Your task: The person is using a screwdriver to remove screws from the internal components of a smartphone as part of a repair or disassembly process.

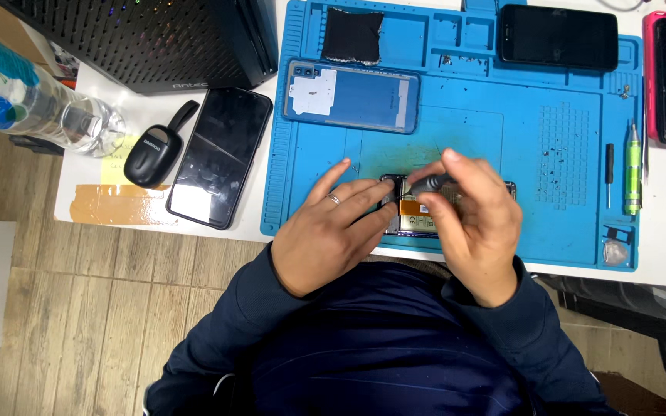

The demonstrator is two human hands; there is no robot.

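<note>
Your left hand [331, 235] lies flat on the left end of the opened phone [425, 216], fingers spread and pressing it down onto the blue mat [456, 146]; nothing is clasped in that hand; your right hand [472, 223] is clenched round a dark screwdriver [428, 183], pinched between thumb and fingertips, its tip pointing down at the phone's far left corner; the phone sits at the near edge of the mat, mostly hidden under both hands, with an orange patch showing between them; farther off on the mat lies a blue back cover [352, 96]; left of the mat rests a black phone [220, 156]; a green screwdriver [633, 169] lies at the right.
</note>
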